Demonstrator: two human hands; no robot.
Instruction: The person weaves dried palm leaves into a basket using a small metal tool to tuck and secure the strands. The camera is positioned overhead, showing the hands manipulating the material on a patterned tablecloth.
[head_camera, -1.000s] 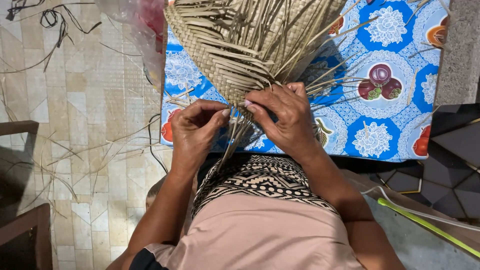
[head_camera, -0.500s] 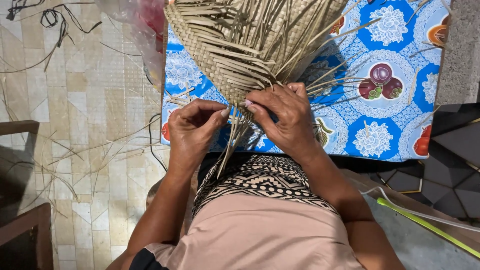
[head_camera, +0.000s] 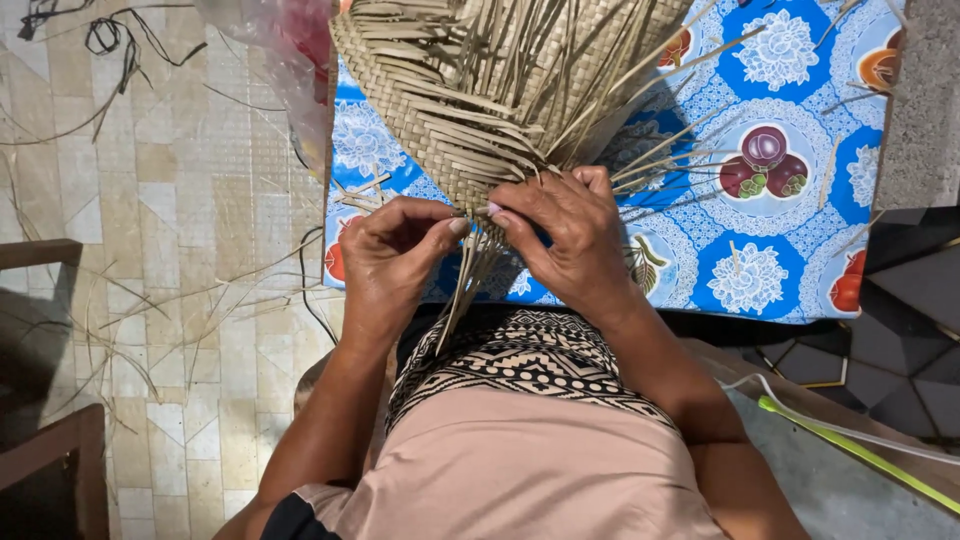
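A half-woven mat of pale dried leaf strips (head_camera: 470, 90) lies on a blue flowered tablecloth (head_camera: 790, 180), its loose strip ends fanning toward me. My left hand (head_camera: 390, 265) pinches a few strips at the mat's near corner. My right hand (head_camera: 560, 235) presses on the same corner from the right, fingertips meeting the left hand's thumb. A bundle of loose strips (head_camera: 465, 290) hangs down between the two hands over my patterned skirt.
A tiled floor (head_camera: 180, 200) on the left is littered with stray strips and dark cords (head_camera: 110, 35). A plastic bag with red contents (head_camera: 290, 50) sits at the table's left edge. Dark wooden furniture (head_camera: 45, 300) stands lower left; a green strip (head_camera: 850, 450) lies lower right.
The two hands have closed slightly on the mat's corner, the fingers shifting a little along the strips. The mat itself stays in place.
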